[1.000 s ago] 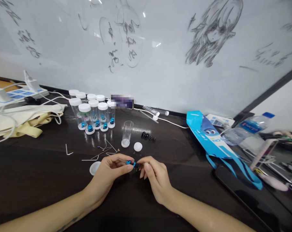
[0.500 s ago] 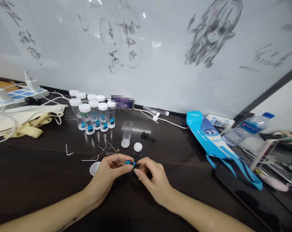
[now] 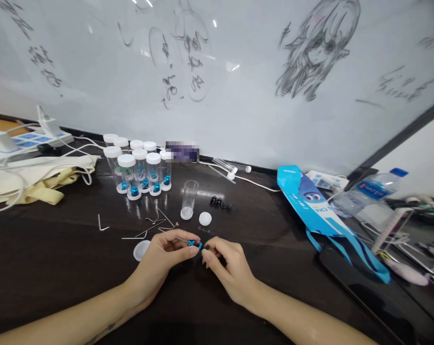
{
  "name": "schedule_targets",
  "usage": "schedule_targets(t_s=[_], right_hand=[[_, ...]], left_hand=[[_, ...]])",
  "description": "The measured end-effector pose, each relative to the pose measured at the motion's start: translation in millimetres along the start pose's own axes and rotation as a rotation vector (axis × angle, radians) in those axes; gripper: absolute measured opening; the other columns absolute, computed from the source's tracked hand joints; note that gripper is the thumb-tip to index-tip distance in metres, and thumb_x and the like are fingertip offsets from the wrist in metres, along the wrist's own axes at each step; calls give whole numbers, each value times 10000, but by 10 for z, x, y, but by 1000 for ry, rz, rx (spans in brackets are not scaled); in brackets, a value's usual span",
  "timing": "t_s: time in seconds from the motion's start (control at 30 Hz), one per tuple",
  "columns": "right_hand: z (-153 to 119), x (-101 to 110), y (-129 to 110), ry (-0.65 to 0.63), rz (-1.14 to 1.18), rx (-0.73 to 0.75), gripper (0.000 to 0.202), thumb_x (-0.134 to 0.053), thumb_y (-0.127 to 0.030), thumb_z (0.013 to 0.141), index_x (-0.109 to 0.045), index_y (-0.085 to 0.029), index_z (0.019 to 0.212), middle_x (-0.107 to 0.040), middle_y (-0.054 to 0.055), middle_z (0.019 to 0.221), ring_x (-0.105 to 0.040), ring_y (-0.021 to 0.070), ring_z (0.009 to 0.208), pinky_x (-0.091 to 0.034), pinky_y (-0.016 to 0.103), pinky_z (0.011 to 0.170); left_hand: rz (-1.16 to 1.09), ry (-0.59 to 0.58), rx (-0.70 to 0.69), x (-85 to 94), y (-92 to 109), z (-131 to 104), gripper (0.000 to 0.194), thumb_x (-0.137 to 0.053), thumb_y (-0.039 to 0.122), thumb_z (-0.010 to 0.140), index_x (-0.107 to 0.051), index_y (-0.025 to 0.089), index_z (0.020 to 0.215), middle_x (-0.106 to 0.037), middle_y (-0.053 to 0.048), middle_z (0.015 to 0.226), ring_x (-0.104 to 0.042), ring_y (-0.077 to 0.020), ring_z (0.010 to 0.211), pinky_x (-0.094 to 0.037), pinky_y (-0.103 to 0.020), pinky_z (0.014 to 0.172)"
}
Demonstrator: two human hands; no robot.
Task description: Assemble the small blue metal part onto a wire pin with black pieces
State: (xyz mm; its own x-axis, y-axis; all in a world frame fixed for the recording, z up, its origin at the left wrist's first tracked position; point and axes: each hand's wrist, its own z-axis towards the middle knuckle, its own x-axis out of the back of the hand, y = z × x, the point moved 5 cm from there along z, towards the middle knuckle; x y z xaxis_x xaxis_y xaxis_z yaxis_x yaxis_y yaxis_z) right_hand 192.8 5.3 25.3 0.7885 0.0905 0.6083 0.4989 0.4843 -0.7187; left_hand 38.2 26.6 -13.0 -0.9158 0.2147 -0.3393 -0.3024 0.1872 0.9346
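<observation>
Between thumb and fingers, my left hand (image 3: pixel 166 251) pinches a small shiny blue metal part (image 3: pixel 191 243). A thin metal rod runs back from it along the fingers. My right hand (image 3: pixel 226 261) is closed in a pinch at the blue part's right end; what sits in its fingertips is small, dark and mostly hidden. Just beyond the hands stand an open clear tube (image 3: pixel 190 194) with a white base and a round white cap (image 3: pixel 205 219). Several small black parts (image 3: pixel 220 203) lie to their right. A white lid (image 3: pixel 142 250) lies beside my left wrist.
Several capped clear tubes (image 3: pixel 153 167) holding blue parts stand at the back left. Hex keys (image 3: pixel 101 224) and thin wires (image 3: pixel 159 224) lie left of centre. A cloth bag (image 3: pixel 40 177), a blue bag (image 3: pixel 303 201), a water bottle (image 3: pixel 371 189) and a dark tablet-like slab (image 3: pixel 360 292) flank the area.
The blue part has shifted very slightly right. My right fingertips have changed their pinch a little, and less of the dark piece shows between them.
</observation>
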Motion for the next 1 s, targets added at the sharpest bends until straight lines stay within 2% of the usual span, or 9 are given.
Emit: schedule_targets(t_s=[0.07, 0.17, 0.3, 0.43, 0.53, 0.7, 1.0], right_hand=[[1, -4, -6, 4, 14, 6, 191, -504, -269, 958, -560, -189, 795, -563, -17, 657, -540, 119, 571, -438, 237, 567], [3, -9, -14, 31, 52, 29, 16, -551, -198, 906, -559, -198, 892, -565, -15, 727, -542, 111, 584, -454, 223, 555], [-8, -6, -7, 68, 101, 43, 133, -568, -140, 862, -540, -215, 967, -586, -6, 815, -557, 101, 584, -471, 213, 542], [-17, 14, -7, 56, 135, 29, 168, -588, -232, 879, -524, -211, 1033, -586, 2, 827, -565, 111, 594, -475, 219, 537], [-7, 16, -21, 29, 126, 19, 93, -547, -286, 928, -559, -194, 938, -566, 0, 786, -558, 115, 612, -456, 219, 546], [3, 8, -10, 31, 86, -12, 115, -548, -272, 944, -556, -186, 867, -547, -16, 735, -529, 109, 603, -422, 221, 570], [-9, -17, 55, 4, -1, -35, 331, -421, -327, 1006, -517, -181, 724, -533, -11, 657, -529, 127, 605, -379, 246, 601]], left_hand=[[-7, -5, 2, -1, -5, 5, 169, -825, 231, 676, -778, 239, 838, -739, 2, 768, -627, -146, 760, -466, -226, 747], [-30, -3, -2, -5, -4, 18, 176, -829, 227, 673, -778, 238, 841, -747, -1, 809, -634, -147, 791, -466, -225, 769], [-34, 5, 9, -6, -7, 21, 181, -827, 232, 676, -776, 229, 850, -741, -6, 787, -633, -154, 781, -465, -238, 761], [-21, 2, 6, -7, -3, 18, 175, -822, 229, 684, -774, 227, 852, -728, -4, 769, -617, -151, 763, -455, -243, 751], [-7, -7, 0, -4, -6, 24, 164, -821, 232, 688, -774, 234, 845, -704, 10, 729, -597, -140, 734, -446, -235, 728], [-17, -34, -2, -4, -27, 27, 157, -814, 226, 702, -769, 242, 851, -710, 16, 741, -596, -134, 750, -439, -227, 741], [-24, -41, -21, -14, -18, 35, 147, -820, 222, 700, -771, 239, 837, -734, 25, 759, -599, -120, 754, -438, -209, 743]])
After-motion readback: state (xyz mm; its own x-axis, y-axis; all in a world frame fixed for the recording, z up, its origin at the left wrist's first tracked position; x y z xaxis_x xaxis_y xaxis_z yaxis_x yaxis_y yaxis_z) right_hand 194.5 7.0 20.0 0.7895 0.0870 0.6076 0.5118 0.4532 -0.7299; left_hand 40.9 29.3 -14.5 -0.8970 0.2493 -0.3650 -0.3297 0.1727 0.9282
